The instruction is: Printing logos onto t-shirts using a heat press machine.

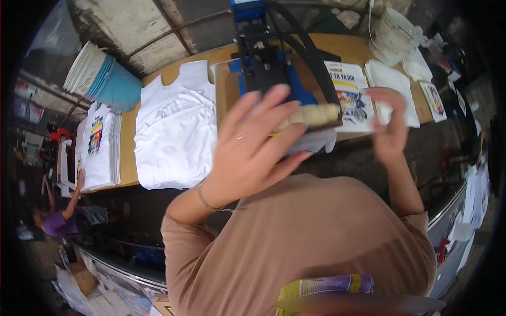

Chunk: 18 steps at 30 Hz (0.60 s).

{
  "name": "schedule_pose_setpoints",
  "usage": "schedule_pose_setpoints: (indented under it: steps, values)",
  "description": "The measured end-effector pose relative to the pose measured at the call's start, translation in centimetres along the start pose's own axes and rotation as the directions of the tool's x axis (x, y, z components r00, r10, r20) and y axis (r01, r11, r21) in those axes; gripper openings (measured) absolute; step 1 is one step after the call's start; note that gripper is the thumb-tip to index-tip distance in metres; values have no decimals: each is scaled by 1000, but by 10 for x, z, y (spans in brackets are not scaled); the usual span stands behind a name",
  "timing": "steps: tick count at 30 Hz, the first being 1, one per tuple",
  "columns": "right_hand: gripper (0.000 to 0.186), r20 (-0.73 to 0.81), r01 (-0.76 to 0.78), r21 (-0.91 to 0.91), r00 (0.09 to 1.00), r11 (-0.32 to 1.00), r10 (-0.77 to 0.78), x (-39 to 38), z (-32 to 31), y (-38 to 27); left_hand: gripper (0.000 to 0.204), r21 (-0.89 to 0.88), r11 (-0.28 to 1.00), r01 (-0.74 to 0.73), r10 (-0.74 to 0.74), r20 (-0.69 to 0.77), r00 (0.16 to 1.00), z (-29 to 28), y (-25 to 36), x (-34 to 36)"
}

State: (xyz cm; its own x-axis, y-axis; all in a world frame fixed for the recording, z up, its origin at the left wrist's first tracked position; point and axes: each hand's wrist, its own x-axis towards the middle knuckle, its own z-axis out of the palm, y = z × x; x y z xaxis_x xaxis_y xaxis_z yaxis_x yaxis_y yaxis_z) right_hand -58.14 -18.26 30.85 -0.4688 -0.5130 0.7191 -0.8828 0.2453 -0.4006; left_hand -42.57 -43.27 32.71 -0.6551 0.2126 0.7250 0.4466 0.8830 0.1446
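My left hand [258, 142] has its fingers spread, just over the cream-wrapped handle [311, 116] of a blue and black heat press [263, 68]; whether it touches the handle I cannot tell. White cloth [322, 141] shows below the handle. To the right, my right hand [389, 124] is slightly blurred, its fingers curved and apart, nothing visible in them. It is nearest to a printed white sheet [345, 87] with colourful artwork and a stack of white sheets [401, 108]. Left of the press lie white sleeveless shirts [176, 137], loosely piled.
A stack of printed white shirts [103, 147] sits at the wooden table's [163, 71] left end. Behind it are nested blue and white buckets [113, 84]. A whitish bucket [395, 37] stands at the far right. Another person in purple [60, 224] reaches toward the printed stack.
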Motion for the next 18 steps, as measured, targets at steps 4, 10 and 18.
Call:
schedule_pose_setpoints:
  steps: [4,10,18]
  values:
    - [12,-276,-669,382,575,637,770,-84,11,93,35,-24,997,75,-79,-259,963,-9,-3,-24]
    - [58,-13,-566,-362,797,740,604,-169,135,146,26,-173,969,178,-238,-444,864,46,7,-41]
    - [36,172,-531,-113,822,840,543,-134,192,154,23,-182,892,413,-450,-415,790,120,55,-40]
